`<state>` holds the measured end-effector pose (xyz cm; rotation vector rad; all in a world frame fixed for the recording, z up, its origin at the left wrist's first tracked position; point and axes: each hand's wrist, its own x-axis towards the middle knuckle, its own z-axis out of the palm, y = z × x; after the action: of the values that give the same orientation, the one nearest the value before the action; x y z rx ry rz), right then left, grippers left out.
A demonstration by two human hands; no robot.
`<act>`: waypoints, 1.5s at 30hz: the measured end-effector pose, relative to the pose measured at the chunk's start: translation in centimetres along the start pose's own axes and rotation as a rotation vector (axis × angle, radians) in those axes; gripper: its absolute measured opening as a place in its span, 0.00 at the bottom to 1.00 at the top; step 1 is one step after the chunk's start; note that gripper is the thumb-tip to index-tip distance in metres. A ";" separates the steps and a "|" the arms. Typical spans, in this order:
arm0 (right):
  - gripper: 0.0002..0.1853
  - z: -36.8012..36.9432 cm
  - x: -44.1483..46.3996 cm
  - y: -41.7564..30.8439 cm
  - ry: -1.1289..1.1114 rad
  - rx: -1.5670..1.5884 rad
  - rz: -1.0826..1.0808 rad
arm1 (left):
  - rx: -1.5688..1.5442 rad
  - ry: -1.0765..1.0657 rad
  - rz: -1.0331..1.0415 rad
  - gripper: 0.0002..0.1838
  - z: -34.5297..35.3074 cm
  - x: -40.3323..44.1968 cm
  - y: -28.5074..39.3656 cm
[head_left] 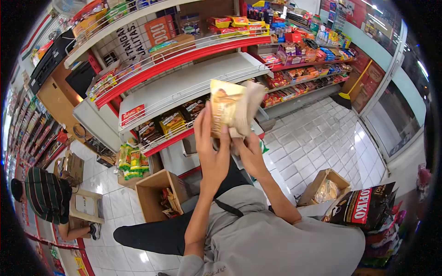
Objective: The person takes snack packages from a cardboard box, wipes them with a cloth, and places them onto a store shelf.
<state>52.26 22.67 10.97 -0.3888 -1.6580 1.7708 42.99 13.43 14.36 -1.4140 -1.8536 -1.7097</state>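
A yellow snack packet (225,103) is pinched between the fingers of my left hand (214,156), in front of the shelves. My right hand (251,154) has its fingers closed round the lower end of a pale cloth (249,108), which is blurred and touches the packet's right side. Behind them runs a bare grey shelf board (184,85) with a red Twister box (132,114) at its left end. Dark and yellow packets (173,123) fill the shelf below.
An open cardboard box (159,188) with packets stands by my legs. Another box (324,186) and a black Kopiko bag (361,209) are at the right. A person (46,198) is at the far left near a stool (86,207). A broom (344,97) leans by the glass door.
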 end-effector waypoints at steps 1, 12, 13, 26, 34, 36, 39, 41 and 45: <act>0.20 -0.4 0.1 0.6 -0.019 -0.035 0.027 | -0.082 0.008 -0.038 0.33 0.3 0.1 -0.3; 0.30 1.6 3.0 5.8 -0.029 0.539 0.306 | -0.457 0.133 -0.322 0.33 2.4 1.3 -10.5; 0.30 1.0 3.4 7.3 -0.040 0.551 0.311 | -0.430 0.124 -0.349 0.33 1.3 1.8 -12.0; 0.27 -15.6 -21.5 33.9 0.062 -1.006 1.110 | 0.463 -0.460 -0.034 0.32 -19.4 17.8 -33.7; 0.27 -7.6 -31.7 36.4 0.362 -0.478 1.428 | 0.260 -0.738 -0.198 0.32 -18.7 19.5 -41.2; 0.28 -7.5 -31.8 37.0 0.404 -0.429 1.410 | 0.194 -0.826 -0.245 0.33 -18.5 19.9 -42.0; 0.28 -7.2 -31.5 37.1 0.432 -0.390 1.385 | 0.203 -0.825 -0.185 0.34 -18.3 20.8 -42.2; 0.28 -7.2 -30.8 37.0 0.440 -0.364 1.362 | 0.142 -0.843 -0.363 0.34 -18.2 21.6 -39.3; 0.29 -7.8 -30.6 37.7 0.450 -0.332 1.339 | 0.017 -0.882 -0.637 0.34 -18.9 22.8 -37.3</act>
<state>69.51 10.17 -33.36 -2.2542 -1.3640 1.9110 -4.63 13.69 12.89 -1.8964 -3.0356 -1.3431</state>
